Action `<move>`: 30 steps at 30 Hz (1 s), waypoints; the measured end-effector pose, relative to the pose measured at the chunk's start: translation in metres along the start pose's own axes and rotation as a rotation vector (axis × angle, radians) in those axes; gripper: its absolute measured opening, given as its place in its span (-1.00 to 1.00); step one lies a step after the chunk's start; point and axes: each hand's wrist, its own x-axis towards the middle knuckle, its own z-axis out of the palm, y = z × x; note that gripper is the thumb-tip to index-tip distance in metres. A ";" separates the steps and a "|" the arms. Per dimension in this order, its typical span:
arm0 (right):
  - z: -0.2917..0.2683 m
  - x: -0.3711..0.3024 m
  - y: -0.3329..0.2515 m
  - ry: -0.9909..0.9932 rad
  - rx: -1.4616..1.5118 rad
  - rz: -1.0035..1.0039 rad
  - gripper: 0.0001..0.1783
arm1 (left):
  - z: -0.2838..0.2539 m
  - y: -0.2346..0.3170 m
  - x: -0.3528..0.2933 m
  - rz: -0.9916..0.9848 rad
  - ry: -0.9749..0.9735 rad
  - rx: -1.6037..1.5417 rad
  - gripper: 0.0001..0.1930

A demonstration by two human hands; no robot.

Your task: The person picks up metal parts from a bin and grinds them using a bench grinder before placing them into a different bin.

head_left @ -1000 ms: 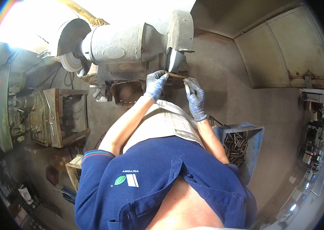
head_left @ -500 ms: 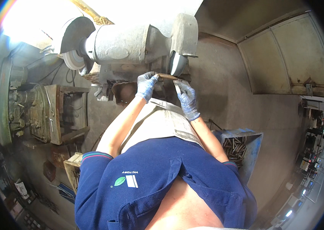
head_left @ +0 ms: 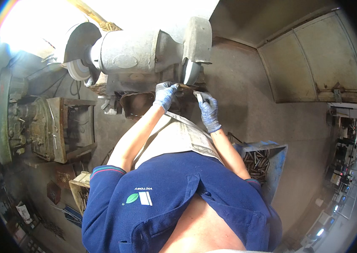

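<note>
My left hand (head_left: 165,94), in a blue-grey glove, pinches the left end of a short, slim metal rod (head_left: 184,86). At the rod's other end, my right hand (head_left: 208,110), gloved alike, has its thumb and fingers closed; the exact contact there is dark and small. The rod lies roughly crosswise just below the right grinding wheel (head_left: 192,72) of a grey bench grinder (head_left: 130,50). Whether rod and wheel touch cannot be made out. A curved guard (head_left: 199,38) covers the top of that wheel.
Another white wheel (head_left: 78,69) sits at the grinder's left end. A blue crate (head_left: 276,168) of metal pieces stands by my right arm, a pale box (head_left: 79,185) by my left. Farther left is a greenish machine (head_left: 39,122). Metal panels (head_left: 317,59) stand at the far right.
The grinder and surroundings have shifted slightly left in the view. My hands stay below the right wheel; the right hand sits slightly lower relative to the rod, which shows less of its length.
</note>
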 end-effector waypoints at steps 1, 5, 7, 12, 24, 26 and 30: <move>0.004 0.000 -0.001 -0.012 0.008 0.007 -0.92 | -0.004 0.002 0.000 -0.005 0.016 -0.003 -0.88; 0.016 0.002 -0.006 -0.061 0.018 0.008 -0.91 | -0.018 0.007 0.000 -0.007 0.074 0.020 -0.88; 0.023 0.003 -0.001 -0.088 0.053 0.001 -0.91 | -0.027 0.006 0.002 0.019 0.087 0.043 -0.89; 0.031 0.002 0.006 -0.131 0.174 0.009 -0.88 | -0.048 -0.008 0.012 0.098 0.043 0.034 -0.89; -0.010 -0.037 -0.072 -0.229 -0.186 -0.472 -0.61 | -0.040 0.030 -0.069 0.128 -0.246 -0.241 -0.80; -0.011 -0.035 -0.083 -0.236 -0.241 -0.567 -0.55 | -0.038 0.039 -0.074 0.095 -0.260 -0.269 -0.77; -0.012 -0.033 -0.089 -0.254 -0.260 -0.655 -0.55 | -0.031 0.045 -0.068 0.108 -0.151 -0.095 -0.79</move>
